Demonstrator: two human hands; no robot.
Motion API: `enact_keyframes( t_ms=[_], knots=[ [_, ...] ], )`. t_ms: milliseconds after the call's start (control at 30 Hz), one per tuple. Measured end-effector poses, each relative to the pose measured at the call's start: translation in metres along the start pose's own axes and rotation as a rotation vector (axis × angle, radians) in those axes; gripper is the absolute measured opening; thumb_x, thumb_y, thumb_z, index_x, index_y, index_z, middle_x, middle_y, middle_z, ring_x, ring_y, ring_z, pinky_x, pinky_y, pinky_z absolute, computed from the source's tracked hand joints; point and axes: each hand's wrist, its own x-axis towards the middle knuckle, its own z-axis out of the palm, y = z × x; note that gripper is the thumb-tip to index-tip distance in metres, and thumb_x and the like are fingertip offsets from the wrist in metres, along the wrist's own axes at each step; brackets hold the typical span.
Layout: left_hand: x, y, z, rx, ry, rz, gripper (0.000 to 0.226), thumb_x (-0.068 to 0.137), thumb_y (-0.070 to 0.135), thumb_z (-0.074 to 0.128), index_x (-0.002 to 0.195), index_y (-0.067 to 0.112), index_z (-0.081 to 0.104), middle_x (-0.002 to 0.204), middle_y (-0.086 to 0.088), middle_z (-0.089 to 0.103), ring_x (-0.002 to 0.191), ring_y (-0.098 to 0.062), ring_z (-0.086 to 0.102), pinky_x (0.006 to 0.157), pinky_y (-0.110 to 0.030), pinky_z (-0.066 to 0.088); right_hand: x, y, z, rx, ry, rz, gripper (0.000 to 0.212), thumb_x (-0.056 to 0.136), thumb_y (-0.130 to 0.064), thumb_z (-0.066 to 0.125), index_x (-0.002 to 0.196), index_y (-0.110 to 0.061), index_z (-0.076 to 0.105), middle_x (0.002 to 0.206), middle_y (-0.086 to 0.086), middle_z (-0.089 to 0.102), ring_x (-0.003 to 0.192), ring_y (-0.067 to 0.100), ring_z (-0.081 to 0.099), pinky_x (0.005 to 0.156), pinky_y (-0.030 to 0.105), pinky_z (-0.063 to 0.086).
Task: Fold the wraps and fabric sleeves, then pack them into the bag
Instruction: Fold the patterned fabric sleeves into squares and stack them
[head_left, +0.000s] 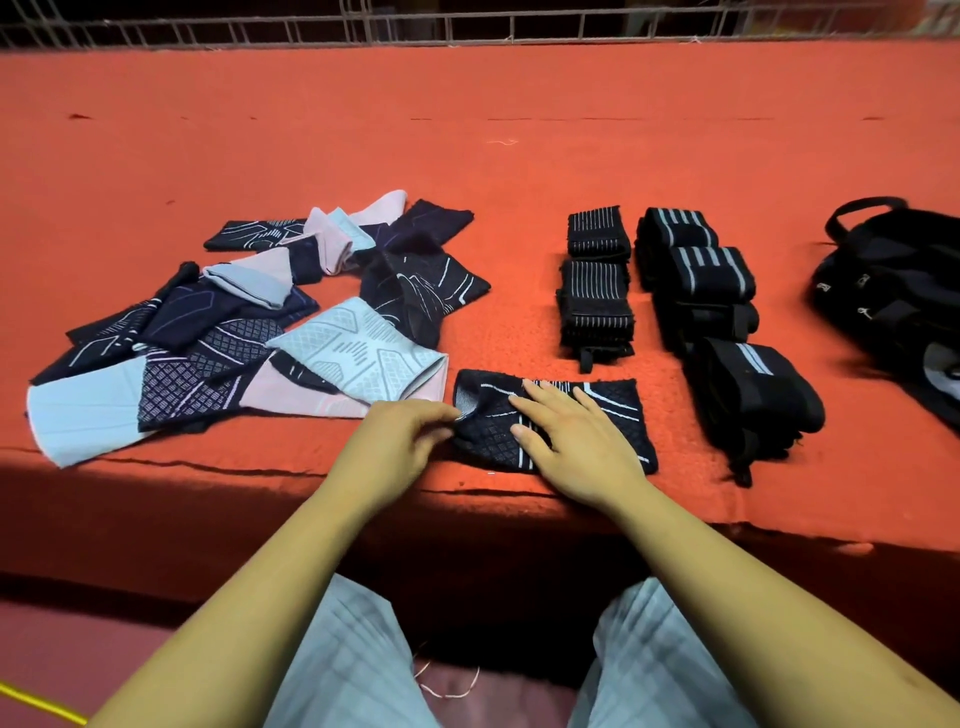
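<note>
Directly ahead, the crosswise sleeve (621, 402) is pinched at its left end by the left hand (402, 441), pressed flat by the right hand (571, 441).

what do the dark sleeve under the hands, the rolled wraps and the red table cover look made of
Dark sleeve: likely stretchy knit fabric, matte, with knitted-in diamond and line patterns.
Rolled wraps: probably thick elastic webbing, matte black, grey stripes.
Red table cover: seems felt or low-pile carpet, fuzzy, frayed front edge.
</note>
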Motion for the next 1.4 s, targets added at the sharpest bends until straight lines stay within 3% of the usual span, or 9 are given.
enact_keyframes(
  t_ms=[100,233,400,600,767,933,1100,1267,1400],
  knots=[
    [0.007,0.006,-0.001,-0.358,-0.026,-0.225,0.031,0.09,-0.005,0.061,0.09,0.023,0.072,0.081,0.021,0.072,0.077,0.01,0.062,0.081,-0.01,0.043,0.001,0.0,-0.001,0.022,-0.001,0.007,0.049,0.103,-0.048,0.032,0.15,-0.033,0.038,0.161,-0.01,0.024,0.15,0.006,0.014,0.123,0.032,0.003],
    [0.011,0.01,0.013,-0.413,-0.095,-0.465,0.022,0.087,-0.004,0.055,0.086,0.017,0.062,0.073,-0.001,0.059,0.062,-0.011,0.048,0.063,-0.025,0.039,0.0,0.0,-0.001,0.01,-0.002,0.001,0.05,0.103,-0.049,0.034,0.15,-0.032,0.038,0.162,-0.009,0.024,0.15,0.006,0.014,0.124,0.033,0.003],
    [0.0,0.005,0.012,-0.061,-0.1,-0.275,0.016,0.082,0.013,0.072,0.077,0.016,0.057,0.07,0.002,0.059,0.058,-0.004,0.047,0.057,-0.013,0.035,0.0,0.0,-0.001,-0.001,0.0,-0.004,0.05,0.102,-0.048,0.036,0.15,-0.032,0.037,0.162,-0.009,0.023,0.15,0.007,0.013,0.124,0.034,0.003],
    [-0.008,0.001,-0.007,0.027,-0.208,-0.145,0.012,0.09,0.018,0.069,0.08,0.016,0.065,0.071,0.005,0.065,0.07,-0.007,0.059,0.067,-0.024,0.04,-0.002,-0.001,-0.002,-0.002,0.015,-0.008,0.049,0.102,-0.047,0.038,0.149,-0.031,0.039,0.161,-0.008,0.025,0.15,0.008,0.016,0.122,0.033,0.005],
    [-0.006,0.015,-0.008,-0.712,-0.147,-0.397,0.017,0.102,0.002,0.048,0.094,0.014,0.057,0.084,-0.005,0.066,0.071,-0.02,0.072,0.059,-0.022,0.056,-0.003,-0.002,-0.002,0.01,0.01,0.004,0.049,0.103,-0.048,0.034,0.149,-0.032,0.039,0.161,-0.009,0.025,0.15,0.007,0.015,0.122,0.032,0.004],
    [0.005,0.03,0.003,-1.067,-0.101,-0.653,0.022,0.098,-0.001,0.046,0.08,0.01,0.052,0.088,-0.016,0.058,0.076,-0.024,0.066,0.068,-0.029,0.061,-0.003,-0.001,-0.002,-0.014,0.005,0.002,0.05,0.102,-0.048,0.037,0.149,-0.032,0.038,0.162,-0.009,0.024,0.15,0.007,0.015,0.122,0.032,0.003],
    [0.023,0.029,0.017,-0.555,-0.03,-0.611,0.03,0.086,0.033,0.075,0.076,0.018,0.051,0.066,0.004,0.057,0.061,-0.01,0.054,0.06,-0.024,0.045,-0.002,-0.001,-0.001,-0.031,-0.005,-0.013,0.052,0.101,-0.049,0.037,0.15,-0.032,0.036,0.162,-0.008,0.022,0.15,0.008,0.014,0.123,0.033,0.004],
    [0.027,0.014,0.024,-0.296,0.027,-0.567,0.028,0.082,0.015,0.078,0.074,0.019,0.052,0.066,0.005,0.05,0.06,-0.011,0.046,0.06,-0.027,0.035,-0.003,-0.001,-0.003,-0.023,-0.001,-0.01,0.051,0.101,-0.049,0.037,0.15,-0.032,0.037,0.162,-0.009,0.023,0.15,0.008,0.014,0.123,0.033,0.004],
    [0.024,0.008,0.03,-0.259,0.107,-0.583,0.026,0.085,0.017,0.076,0.097,0.014,0.054,0.074,0.004,0.055,0.071,-0.013,0.053,0.061,-0.023,0.036,-0.002,-0.001,-0.002,-0.024,-0.007,-0.008,0.051,0.101,-0.049,0.037,0.15,-0.033,0.036,0.162,-0.009,0.022,0.15,0.007,0.014,0.124,0.036,0.004]
  ],
)
